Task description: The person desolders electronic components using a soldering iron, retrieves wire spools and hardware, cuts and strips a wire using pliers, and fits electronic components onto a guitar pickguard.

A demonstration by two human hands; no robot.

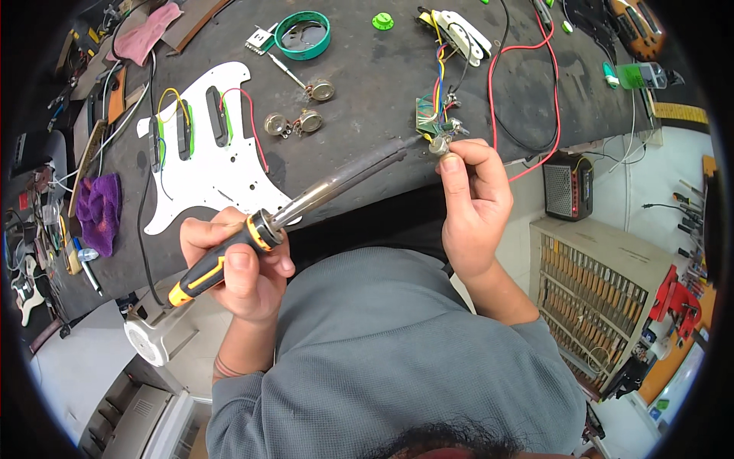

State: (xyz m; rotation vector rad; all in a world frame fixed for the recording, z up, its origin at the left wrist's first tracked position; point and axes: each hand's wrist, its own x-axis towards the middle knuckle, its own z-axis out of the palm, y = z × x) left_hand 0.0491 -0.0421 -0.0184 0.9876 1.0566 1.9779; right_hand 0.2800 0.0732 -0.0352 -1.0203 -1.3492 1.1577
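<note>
My left hand (241, 264) is wrapped round the black and yellow handle of a soldering iron (329, 187). The iron slants up to the right, its tip close to the part in my other hand; whether they touch I cannot tell. Between thumb and fingers, my right hand (475, 199) pinches a small round metal potentiometer (439, 145) near the bench edge. Just beyond it lies a small green circuit board (426, 113), with coloured wires running up to a white guitar pickup (465, 34). A white guitar pickguard (202, 172) with dark pickups rests beyond my left hand.
Loose potentiometers (310, 120) lie beside the pickguard, below a green round dish (303, 55). Red and black test leads (557, 76) loop across the dark bench (367, 69) at right. A purple cloth (99, 210) lies far left. A tool cabinet (596, 283) stands at right.
</note>
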